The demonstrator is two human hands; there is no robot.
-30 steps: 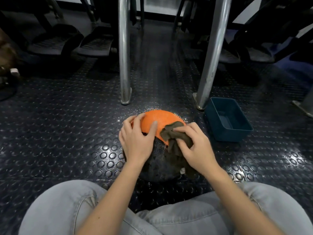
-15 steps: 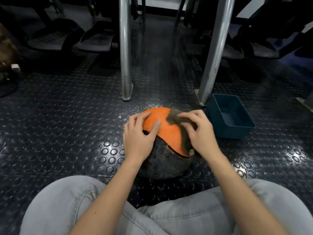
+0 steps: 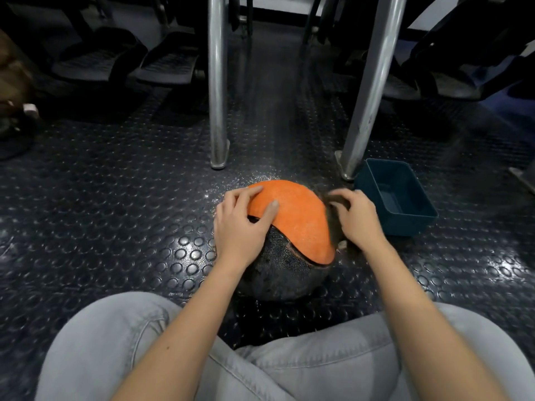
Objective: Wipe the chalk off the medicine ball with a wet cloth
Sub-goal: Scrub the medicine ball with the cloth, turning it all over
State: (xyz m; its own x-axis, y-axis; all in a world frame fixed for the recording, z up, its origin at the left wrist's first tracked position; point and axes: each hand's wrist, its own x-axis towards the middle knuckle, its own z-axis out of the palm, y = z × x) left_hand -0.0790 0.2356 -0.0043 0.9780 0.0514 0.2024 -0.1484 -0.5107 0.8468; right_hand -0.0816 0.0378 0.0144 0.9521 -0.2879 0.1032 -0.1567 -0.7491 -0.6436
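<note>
Orange-and-black medicine ball (image 3: 289,209) (black part finely patterned); teal tub (image 3: 411,225); blurred cloth (image 3: 333,227) seemingly brown.

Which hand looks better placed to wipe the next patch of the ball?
Right, probably. The right hand grips the cloth against the medicine ball on its right side. The left hand holds no cloth and rests spread on the ball's left, apparently steadying it.

Left hand (image 3: 240,227) spread flat; right hand (image 3: 359,219) fingers (image 3: 340,194) curled.

The orange-and-black textured medicine ball (image 3: 292,215) sits mid-frame on the dark studded rubber floor (image 3: 115,212). The blue rectangular plastic tub (image 3: 411,227) stands just right of it. A straight steel tube leg (image 3: 217,96) and a slanted steel tube leg (image 3: 373,82) rise behind.
</note>
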